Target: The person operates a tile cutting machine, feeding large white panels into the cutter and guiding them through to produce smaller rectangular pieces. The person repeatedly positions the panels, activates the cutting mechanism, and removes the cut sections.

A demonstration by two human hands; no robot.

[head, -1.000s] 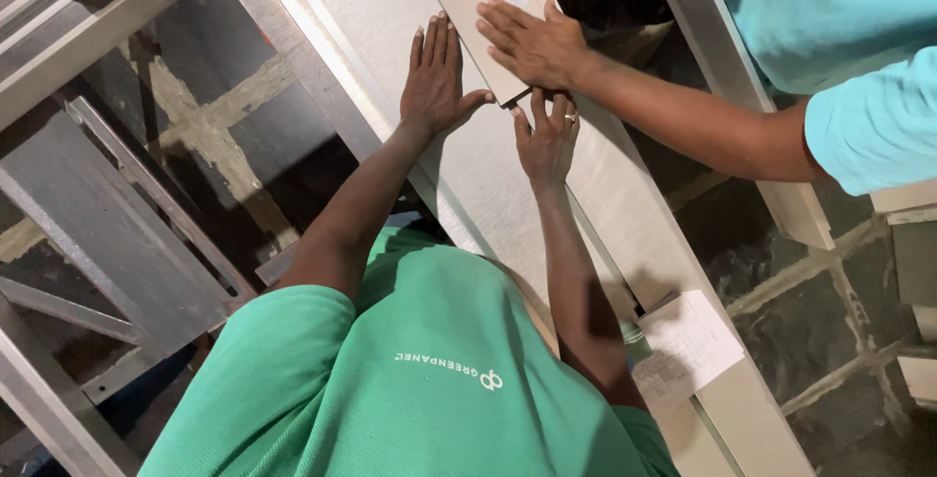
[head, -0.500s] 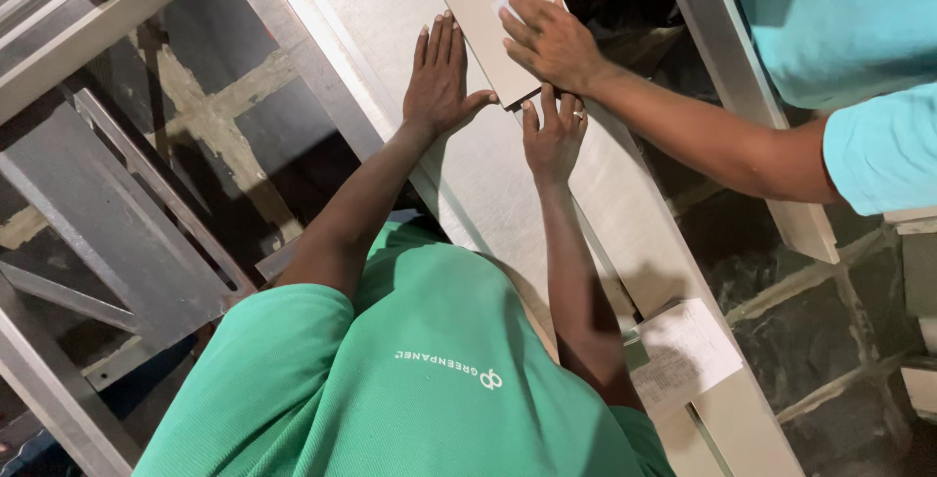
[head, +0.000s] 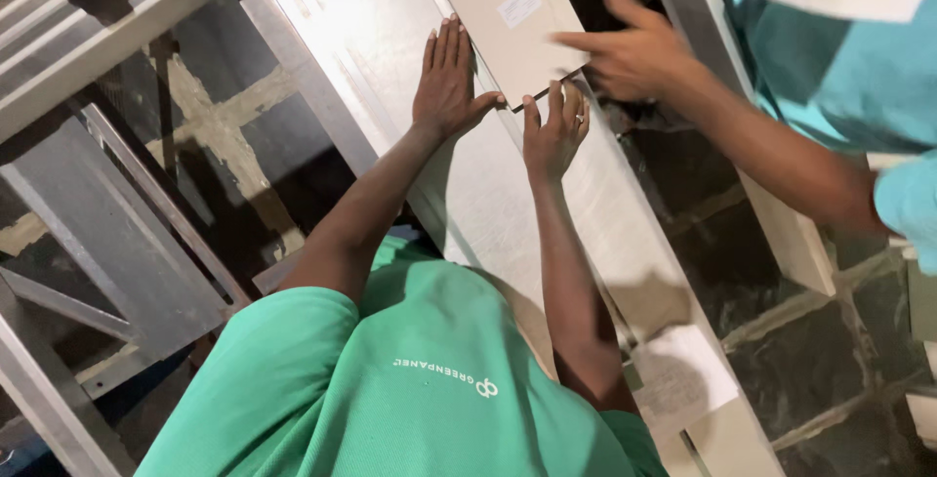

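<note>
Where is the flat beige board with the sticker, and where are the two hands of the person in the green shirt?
Flat beige board (head: pixel 493 23): head view, on its bare face.
Left hand (head: pixel 447 82): head view, back of the hand, flat by the board's edge.
Right hand (head: pixel 553 133): head view, back of the hand, below the board's corner.

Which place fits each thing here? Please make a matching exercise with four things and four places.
Things:
1. left hand
2. right hand
3. co-worker's hand
4. label

Places:
A. on the face of the board
B. at the board's right edge
C. flat, left of the board
D. at the board's lower edge

Pairs: 1-C, 2-D, 3-B, 4-A
</note>
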